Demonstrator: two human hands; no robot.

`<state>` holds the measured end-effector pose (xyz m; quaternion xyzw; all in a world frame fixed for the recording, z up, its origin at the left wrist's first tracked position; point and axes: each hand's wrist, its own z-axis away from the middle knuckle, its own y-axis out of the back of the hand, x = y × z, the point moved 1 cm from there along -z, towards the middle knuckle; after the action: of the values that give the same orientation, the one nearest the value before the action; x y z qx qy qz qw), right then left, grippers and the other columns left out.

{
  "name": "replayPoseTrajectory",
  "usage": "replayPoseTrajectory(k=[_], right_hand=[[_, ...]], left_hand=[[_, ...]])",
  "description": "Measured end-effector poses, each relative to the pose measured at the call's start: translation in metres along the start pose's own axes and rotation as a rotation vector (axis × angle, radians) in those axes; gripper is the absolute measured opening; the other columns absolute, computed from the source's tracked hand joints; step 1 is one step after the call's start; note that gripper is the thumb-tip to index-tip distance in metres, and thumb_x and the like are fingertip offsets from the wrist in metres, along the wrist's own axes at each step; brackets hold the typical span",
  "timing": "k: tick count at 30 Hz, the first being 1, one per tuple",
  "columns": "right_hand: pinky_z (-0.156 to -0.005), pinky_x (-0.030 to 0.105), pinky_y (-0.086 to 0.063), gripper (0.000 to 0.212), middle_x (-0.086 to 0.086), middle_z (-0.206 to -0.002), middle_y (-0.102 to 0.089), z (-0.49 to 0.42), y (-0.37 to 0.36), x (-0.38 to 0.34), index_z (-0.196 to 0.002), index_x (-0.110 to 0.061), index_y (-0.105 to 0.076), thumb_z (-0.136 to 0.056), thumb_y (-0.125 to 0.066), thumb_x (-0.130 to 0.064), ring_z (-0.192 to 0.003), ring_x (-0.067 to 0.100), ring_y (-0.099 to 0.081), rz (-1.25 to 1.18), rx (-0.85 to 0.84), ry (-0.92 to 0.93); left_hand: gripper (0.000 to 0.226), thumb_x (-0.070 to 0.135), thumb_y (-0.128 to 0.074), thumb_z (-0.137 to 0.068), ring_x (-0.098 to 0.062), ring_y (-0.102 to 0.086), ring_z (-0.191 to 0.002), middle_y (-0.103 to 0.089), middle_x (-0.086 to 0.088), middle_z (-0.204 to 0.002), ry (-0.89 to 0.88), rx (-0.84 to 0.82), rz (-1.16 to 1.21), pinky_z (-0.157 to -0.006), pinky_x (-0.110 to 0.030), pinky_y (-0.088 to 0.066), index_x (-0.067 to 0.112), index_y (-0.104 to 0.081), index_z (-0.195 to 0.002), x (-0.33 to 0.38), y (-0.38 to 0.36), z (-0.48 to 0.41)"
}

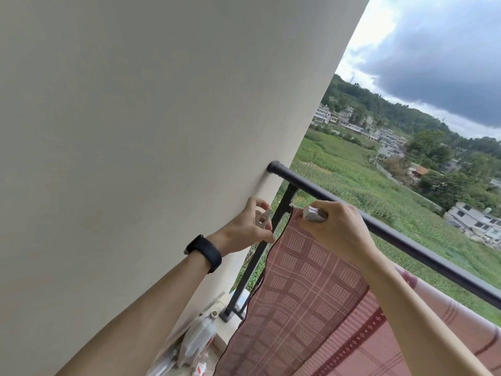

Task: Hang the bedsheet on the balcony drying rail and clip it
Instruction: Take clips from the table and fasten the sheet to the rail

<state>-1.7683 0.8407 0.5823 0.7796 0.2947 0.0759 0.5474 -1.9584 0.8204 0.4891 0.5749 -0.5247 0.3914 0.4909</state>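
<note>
A dusty-pink checked bedsheet hangs over the black balcony rail, which runs from the wall down to the right. My right hand pinches the sheet's top corner just below the rail and holds a pale clothes clip between thumb and fingers. My left hand, with a black band on the wrist, holds a second white clip close to the wall, just left of the black upright post.
A cream wall fills the left. At the foot of the post lie a plastic jug and other clutter on the balcony floor. Beyond the rail are green fields, houses and a cloudy sky.
</note>
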Motion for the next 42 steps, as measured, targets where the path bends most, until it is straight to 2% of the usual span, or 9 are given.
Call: replayPoseTrajectory(k=[3, 10, 14, 19, 22, 26, 31, 37, 42], right_hand=[[-0.050, 0.033, -0.053, 0.019, -0.002, -0.059, -0.065, -0.002, -0.001, 0.002, -0.077, -0.021, -0.067, -0.088, -0.069, -0.036, -0.048, 0.013, -0.052, -0.013, 0.000, -0.014], [-0.053, 0.042, -0.056, 0.022, -0.001, -0.058, -0.065, 0.003, -0.001, -0.002, -0.073, -0.019, -0.066, -0.086, -0.069, -0.037, -0.055, 0.025, -0.062, -0.033, 0.013, -0.044], [-0.051, 0.039, -0.055, 0.020, -0.004, -0.058, -0.064, 0.004, -0.005, -0.002, -0.075, -0.020, -0.068, -0.086, -0.069, -0.037, -0.053, 0.020, -0.061, -0.012, 0.019, -0.054], [-0.050, 0.034, -0.053, 0.026, -0.007, -0.064, -0.066, 0.005, -0.004, -0.002, -0.084, -0.022, -0.071, -0.086, -0.066, -0.047, -0.057, 0.018, -0.060, 0.002, 0.039, -0.054], [-0.053, 0.037, -0.055, 0.026, -0.006, -0.065, -0.067, 0.003, -0.003, -0.003, -0.083, -0.024, -0.070, -0.085, -0.068, -0.050, -0.058, 0.017, -0.061, -0.022, 0.010, -0.081], [-0.056, 0.030, -0.054, 0.013, -0.012, -0.077, -0.070, 0.001, 0.001, -0.004, -0.090, -0.034, -0.073, -0.084, -0.073, -0.046, -0.062, 0.008, -0.061, -0.113, -0.054, -0.099], [-0.044, 0.009, -0.037, 0.012, -0.018, -0.074, -0.064, -0.001, 0.003, -0.007, -0.093, -0.036, -0.073, -0.086, -0.076, -0.027, -0.053, -0.010, -0.055, -0.204, -0.117, -0.060], [-0.045, 0.017, -0.037, 0.009, -0.014, -0.072, -0.068, -0.002, 0.001, -0.006, -0.093, -0.033, -0.075, -0.084, -0.078, -0.030, -0.043, -0.005, -0.051, -0.217, -0.087, -0.056], [-0.048, 0.023, -0.040, 0.010, -0.014, -0.073, -0.069, -0.003, 0.001, -0.007, -0.094, -0.035, -0.075, -0.084, -0.077, -0.033, -0.043, -0.002, -0.050, -0.200, -0.093, -0.054]], left_hand=[[0.046, 0.002, -0.059, -0.090, -0.006, -0.056, -0.076, -0.061, 0.002, -0.102, 0.051, 0.026, -0.050, -0.063, -0.020, -0.044, 0.017, -0.031, -0.123, -0.010, 0.014, 0.009], [0.032, 0.011, -0.062, -0.095, -0.003, -0.063, -0.075, -0.066, 0.013, -0.095, -0.073, 0.117, 0.011, -0.078, -0.023, -0.055, 0.020, -0.063, -0.126, -0.025, 0.029, 0.025], [0.050, 0.040, -0.073, -0.083, -0.014, -0.064, -0.061, -0.073, -0.005, -0.090, -0.014, 0.183, 0.068, -0.062, -0.029, -0.054, 0.016, -0.056, -0.124, -0.021, 0.034, 0.029], [0.058, 0.068, -0.041, -0.091, -0.010, -0.039, -0.053, -0.057, -0.003, -0.079, -0.033, 0.178, -0.135, -0.057, -0.029, -0.035, 0.013, -0.061, -0.094, -0.016, 0.033, 0.020], [0.039, 0.042, -0.039, -0.102, -0.014, -0.039, -0.057, -0.049, -0.006, -0.087, 0.015, 0.126, -0.011, -0.055, -0.028, -0.034, 0.010, -0.058, -0.114, -0.011, 0.029, 0.017], [0.032, 0.028, -0.052, -0.101, -0.011, -0.057, -0.062, -0.066, 0.001, -0.103, -0.034, 0.023, -0.052, -0.057, -0.022, -0.044, 0.016, -0.046, -0.130, -0.006, 0.025, 0.015], [0.039, 0.040, -0.070, -0.084, -0.010, -0.066, -0.073, -0.069, 0.004, -0.110, -0.072, 0.050, -0.112, -0.062, -0.017, -0.047, 0.022, -0.060, -0.118, -0.004, 0.029, 0.014], [0.037, 0.047, -0.084, -0.064, 0.002, -0.057, -0.063, -0.074, 0.015, -0.083, -0.127, 0.173, -0.148, -0.064, -0.012, -0.044, 0.032, -0.077, -0.097, -0.001, 0.034, 0.014], [0.022, 0.029, -0.090, -0.066, -0.001, -0.069, -0.071, -0.076, 0.011, -0.075, -0.144, 0.190, -0.177, -0.065, -0.012, -0.050, 0.030, -0.079, -0.085, 0.008, 0.038, 0.012]])
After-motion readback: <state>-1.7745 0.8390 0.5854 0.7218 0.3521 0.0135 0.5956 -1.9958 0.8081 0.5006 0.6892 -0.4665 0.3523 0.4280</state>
